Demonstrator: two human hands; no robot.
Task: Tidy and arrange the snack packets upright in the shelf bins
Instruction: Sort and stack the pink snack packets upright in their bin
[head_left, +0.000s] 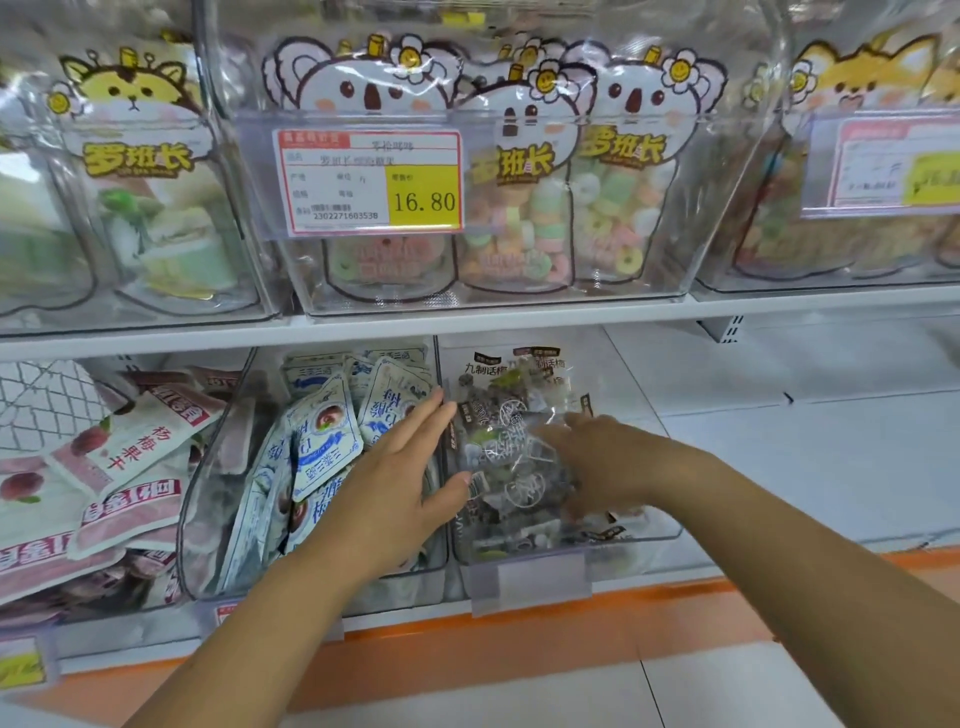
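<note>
- The left grip, a bare hand, is spread flat with straight fingers. It lies against the clear wall between two bins on the lower shelf and holds nothing.
- The right grip reaches into the right-hand bin and touches the clear packets of dark sweets. Blur and crinkled plastic hide its fingers, so whether it holds a packet cannot be told.
- Those clear packets sit in a loose heap at centre frame. Some at the back stand upright, while those in front are tilted.
- Just left, the middle bin is packed with blue-and-white packets, leaning and overlapping at odd angles.
- At the lower left of the frame, pink packets lie flat and askew in a pile, cut off by the frame edge.
- An unprinted label holder hangs on the right-hand bin's front.
- Above, across the white shelf board, clear bins hold upright koala packets beside a price tag reading 16.80.
- At the far right a second tag is too blurred to read.
- The bare white shelf runs on to the right. An orange strip edges it above the pale floor tiles.
</note>
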